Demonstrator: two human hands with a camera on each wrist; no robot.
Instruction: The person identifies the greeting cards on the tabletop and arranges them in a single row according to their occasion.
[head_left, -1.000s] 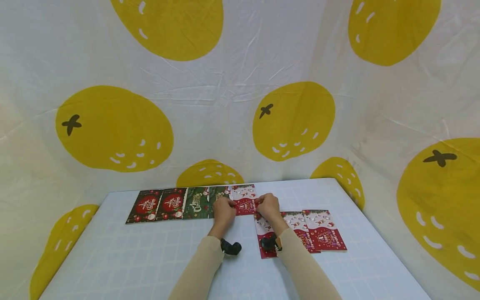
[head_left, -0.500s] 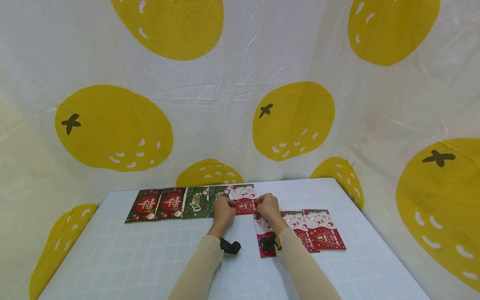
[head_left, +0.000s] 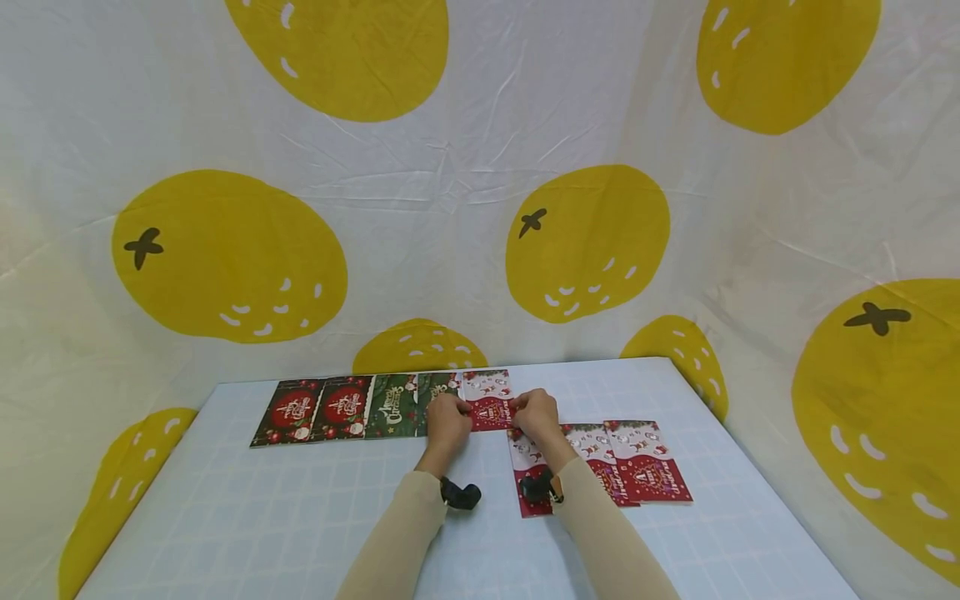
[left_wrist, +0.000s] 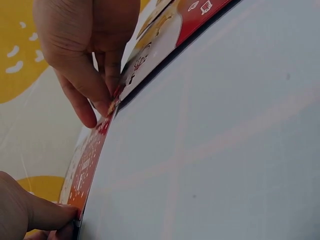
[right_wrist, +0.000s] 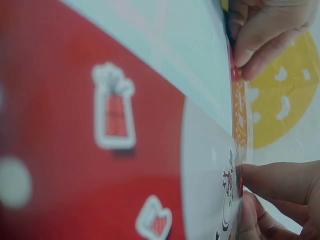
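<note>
A red-and-white Christmas card (head_left: 487,408) lies flat at the right end of the back row on the table. My left hand (head_left: 448,423) pinches its left edge, partly covering the green card (head_left: 441,383) beside it. At the right edge, my right hand (head_left: 537,415) holds the same card between thumb and fingers. The left wrist view has the left thumb (left_wrist: 50,212) on the card's near corner and the right fingers (left_wrist: 82,97) at the other end. Close below the right hand lies another red-and-white card (right_wrist: 125,125), large in the right wrist view.
Two dark red cards (head_left: 347,408) and another green card (head_left: 393,406) continue the back row leftward. Nearer, on the right, several red-and-white cards (head_left: 648,462) overlap, partly under the right forearm. A white cloth with yellow fruit (head_left: 588,242) hangs behind the pale checked table (head_left: 262,525).
</note>
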